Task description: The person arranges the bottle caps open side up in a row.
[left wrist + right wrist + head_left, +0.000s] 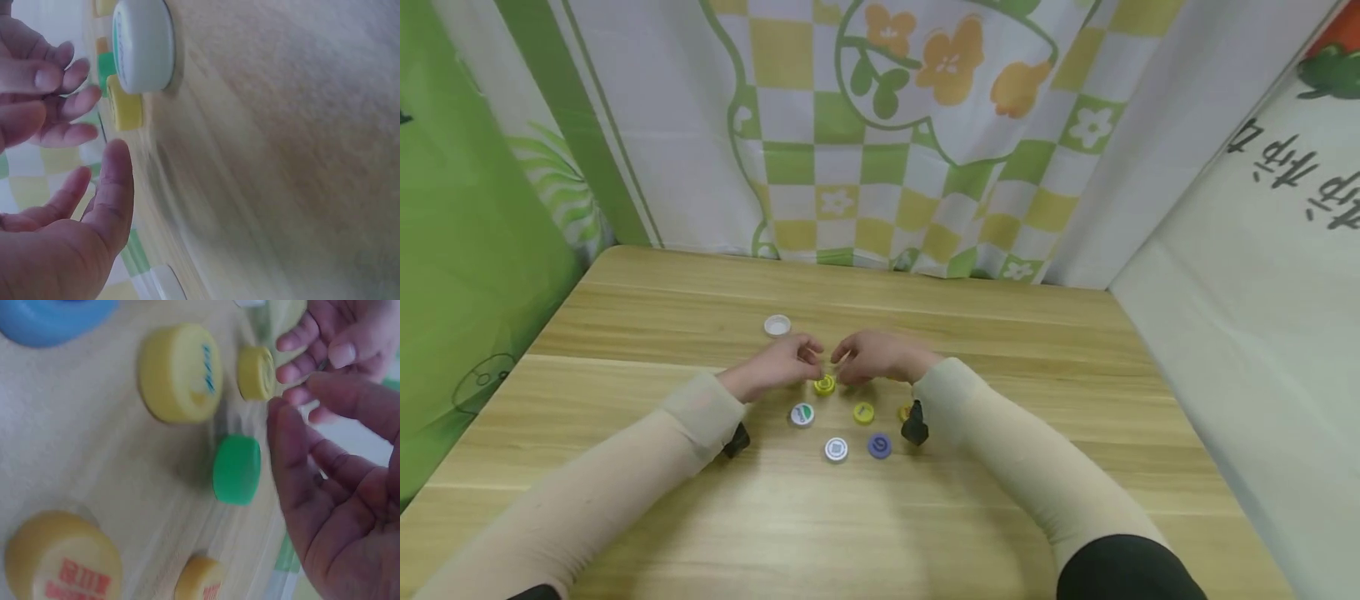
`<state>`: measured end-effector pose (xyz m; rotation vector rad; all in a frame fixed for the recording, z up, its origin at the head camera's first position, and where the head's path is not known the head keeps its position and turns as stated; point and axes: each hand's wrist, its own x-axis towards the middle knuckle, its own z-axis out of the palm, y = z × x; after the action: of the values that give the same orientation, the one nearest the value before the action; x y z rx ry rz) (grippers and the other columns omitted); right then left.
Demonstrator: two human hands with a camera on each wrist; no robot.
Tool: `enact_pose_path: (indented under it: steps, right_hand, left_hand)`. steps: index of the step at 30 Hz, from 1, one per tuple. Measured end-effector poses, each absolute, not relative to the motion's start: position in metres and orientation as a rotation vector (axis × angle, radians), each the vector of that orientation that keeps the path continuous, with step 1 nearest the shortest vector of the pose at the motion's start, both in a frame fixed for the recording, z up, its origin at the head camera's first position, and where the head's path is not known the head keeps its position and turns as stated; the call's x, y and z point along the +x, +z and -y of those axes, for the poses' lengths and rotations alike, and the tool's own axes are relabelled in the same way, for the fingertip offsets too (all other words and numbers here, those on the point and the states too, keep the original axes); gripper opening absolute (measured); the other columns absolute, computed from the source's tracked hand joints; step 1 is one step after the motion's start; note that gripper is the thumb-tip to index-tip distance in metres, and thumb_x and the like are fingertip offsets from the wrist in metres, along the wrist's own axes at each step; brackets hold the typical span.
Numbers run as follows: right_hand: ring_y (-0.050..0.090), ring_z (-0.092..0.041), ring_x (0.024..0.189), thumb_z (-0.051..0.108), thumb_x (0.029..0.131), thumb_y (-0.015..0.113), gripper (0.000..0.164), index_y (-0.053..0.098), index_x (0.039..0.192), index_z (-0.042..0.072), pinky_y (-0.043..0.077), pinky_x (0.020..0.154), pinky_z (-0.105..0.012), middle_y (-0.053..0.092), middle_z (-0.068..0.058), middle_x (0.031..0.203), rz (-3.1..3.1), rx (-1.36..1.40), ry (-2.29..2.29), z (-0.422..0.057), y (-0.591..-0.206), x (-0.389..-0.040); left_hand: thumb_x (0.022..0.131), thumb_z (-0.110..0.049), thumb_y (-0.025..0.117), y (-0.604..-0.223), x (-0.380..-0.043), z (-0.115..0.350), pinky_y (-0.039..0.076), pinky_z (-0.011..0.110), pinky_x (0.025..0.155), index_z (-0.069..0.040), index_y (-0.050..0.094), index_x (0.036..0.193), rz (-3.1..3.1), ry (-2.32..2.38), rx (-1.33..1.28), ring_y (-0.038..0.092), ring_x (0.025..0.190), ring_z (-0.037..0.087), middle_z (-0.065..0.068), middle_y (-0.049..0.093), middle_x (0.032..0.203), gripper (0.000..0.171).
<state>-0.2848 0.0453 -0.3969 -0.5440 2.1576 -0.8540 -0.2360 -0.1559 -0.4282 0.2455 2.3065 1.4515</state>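
Observation:
Both hands hover over the middle of the table with fingertips facing each other and a small gap between them. The left hand (781,363) has loosely bent fingers, its index finger (114,187) stretched out in the left wrist view. Opposite it, the right hand (880,355) curves its fingers loosely, thumb apart from them. No object shows in either hand. Just below the fingertips lies a yellow bottle cap (824,384). A second yellow cap (863,412) and a white-and-green cap (802,415) lie nearer the body. The right wrist view shows a green cap (237,469) beside the right fingers.
A white cap (777,325) lies behind the left hand. Closer to the body are a white cap with a square print (836,450) and a blue-purple cap (879,446). Orange-yellow caps (65,559) sit by the right wrist. A patterned curtain (887,192) hangs behind the table.

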Motion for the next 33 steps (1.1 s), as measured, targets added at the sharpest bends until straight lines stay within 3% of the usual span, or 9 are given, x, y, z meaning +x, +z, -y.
enact_pose_path:
  steps: [10, 20, 25, 33]
  right_hand:
    - [0.06, -0.013, 0.079, 0.008, 0.081, 0.081, 0.036, 0.071, 0.115, 0.003, 0.048, 0.071, -0.022, 0.068, 0.001, 0.084, -2.387, -0.704, -0.555, -0.031, -0.407, -0.276]
    - [0.055, -0.014, 0.07, 0.004, 0.078, 0.081, 0.017, 0.069, 0.09, 0.008, 0.046, 0.061, -0.023, 0.062, 0.001, 0.076, -2.508, -0.76, -0.48, -0.021, -0.409, -0.267]
    - [0.057, -0.015, 0.072, 0.008, 0.084, 0.079, 0.013, 0.07, 0.092, 0.007, 0.048, 0.064, -0.024, 0.065, 0.0, 0.079, -2.536, -0.783, -0.473, -0.019, -0.407, -0.269]
    - [0.061, -0.015, 0.074, 0.012, 0.09, 0.077, 0.02, 0.07, 0.107, 0.003, 0.054, 0.065, -0.025, 0.068, -0.004, 0.088, -2.385, -0.601, -0.753, -0.022, -0.404, -0.278]
  left_hand:
    - [0.082, 0.003, 0.072, -0.436, -0.236, 0.15, 0.056, 0.031, 0.08, 0.012, 0.054, 0.13, -2.327, 1.319, 0.269, 0.064, 0.094, 0.025, 0.019, 0.066, 0.108, 0.052]
    - [0.08, 0.007, 0.07, -0.439, -0.236, 0.147, 0.058, 0.032, 0.083, 0.012, 0.06, 0.117, -2.345, 1.383, 0.213, 0.065, 0.093, 0.025, 0.019, 0.067, 0.106, 0.038]
    - [0.086, 0.006, 0.068, -0.436, -0.234, 0.152, 0.059, 0.033, 0.081, 0.017, 0.058, 0.121, -2.297, 1.473, 0.182, 0.065, 0.09, 0.024, 0.021, 0.065, 0.108, 0.038]
    - [0.088, 0.005, 0.068, -0.423, -0.234, 0.158, 0.059, 0.037, 0.08, 0.017, 0.055, 0.127, -2.295, 1.554, 0.172, 0.061, 0.091, 0.024, 0.024, 0.061, 0.115, 0.042]
